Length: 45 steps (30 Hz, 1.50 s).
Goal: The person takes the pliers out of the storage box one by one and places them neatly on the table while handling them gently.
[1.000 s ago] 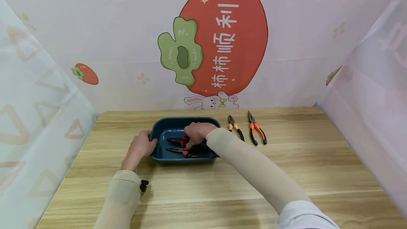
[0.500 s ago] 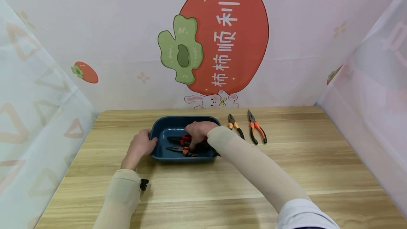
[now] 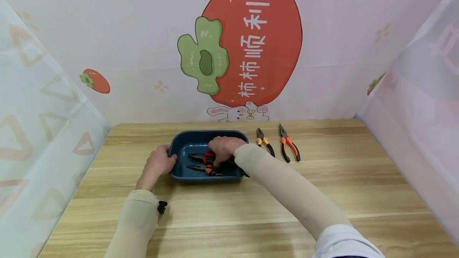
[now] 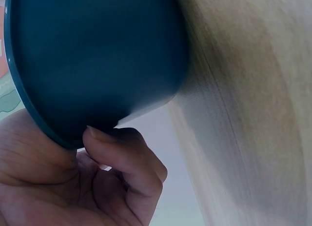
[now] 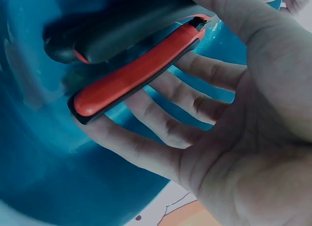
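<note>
A dark blue rectangular basin stands near the back of the table. My left hand grips its left end wall, with the thumb and fingers pinching the rim at a corner in the left wrist view. My right hand reaches down into the basin. It holds red-and-black pliers, with the fingers behind one handle and the thumb by the other. In the head view, the jaws of these pliers point left, while the hand covers most of the handles. Orange-and-black long-nose pliers lie just in front of them on the basin floor.
To the right of the basin, combination pliers with yellow-and-black handles lie on the wooden table. Farther right are orange-handled long-nose pliers. A printed cloth wall rises behind the table, with cloth sides at left and right.
Almost nothing differs: the red-and-black pliers under my right hand shifted very slightly. Both hands keep their places, and the head view tilted a little.
</note>
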Motion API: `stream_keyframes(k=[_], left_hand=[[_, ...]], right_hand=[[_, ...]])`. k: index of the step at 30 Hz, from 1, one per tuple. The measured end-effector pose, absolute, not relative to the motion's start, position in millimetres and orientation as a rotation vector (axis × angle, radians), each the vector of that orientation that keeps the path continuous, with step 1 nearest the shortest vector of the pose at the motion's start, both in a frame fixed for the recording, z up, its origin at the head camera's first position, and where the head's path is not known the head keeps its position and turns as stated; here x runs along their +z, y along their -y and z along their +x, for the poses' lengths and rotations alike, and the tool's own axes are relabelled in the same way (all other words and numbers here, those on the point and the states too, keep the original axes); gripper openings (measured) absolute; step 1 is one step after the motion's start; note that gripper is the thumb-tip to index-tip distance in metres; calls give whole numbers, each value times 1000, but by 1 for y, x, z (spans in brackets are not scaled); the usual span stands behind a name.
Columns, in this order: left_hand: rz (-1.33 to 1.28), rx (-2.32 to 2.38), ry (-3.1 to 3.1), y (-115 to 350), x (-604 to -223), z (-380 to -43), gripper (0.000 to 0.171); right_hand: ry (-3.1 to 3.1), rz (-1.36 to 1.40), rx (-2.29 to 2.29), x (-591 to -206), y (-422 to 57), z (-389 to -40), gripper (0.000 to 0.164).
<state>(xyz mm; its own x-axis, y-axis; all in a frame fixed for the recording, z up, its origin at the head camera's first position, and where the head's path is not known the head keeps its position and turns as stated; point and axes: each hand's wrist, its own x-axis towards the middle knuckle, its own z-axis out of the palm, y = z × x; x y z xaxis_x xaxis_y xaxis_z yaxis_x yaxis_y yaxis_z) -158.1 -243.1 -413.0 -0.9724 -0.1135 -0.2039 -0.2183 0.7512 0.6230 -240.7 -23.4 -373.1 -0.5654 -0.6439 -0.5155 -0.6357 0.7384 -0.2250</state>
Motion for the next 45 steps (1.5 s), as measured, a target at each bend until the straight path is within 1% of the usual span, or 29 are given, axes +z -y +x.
stream_keyframes(k=[23, 37, 45], left_hand=[[-300, 957, -2831, 244, -416, -154, 18], [-313, 943, -2834, 242, -415, -155, 20], [-310, 955, -2825, 242, -414, -157, 24]], right_hand=[[-2528, -1142, 56, -360, 12, -217, 63], [-2656, -1249, 144, -344, -2, -200, 65], [-2705, -1342, 83, -337, -15, -191, 62]])
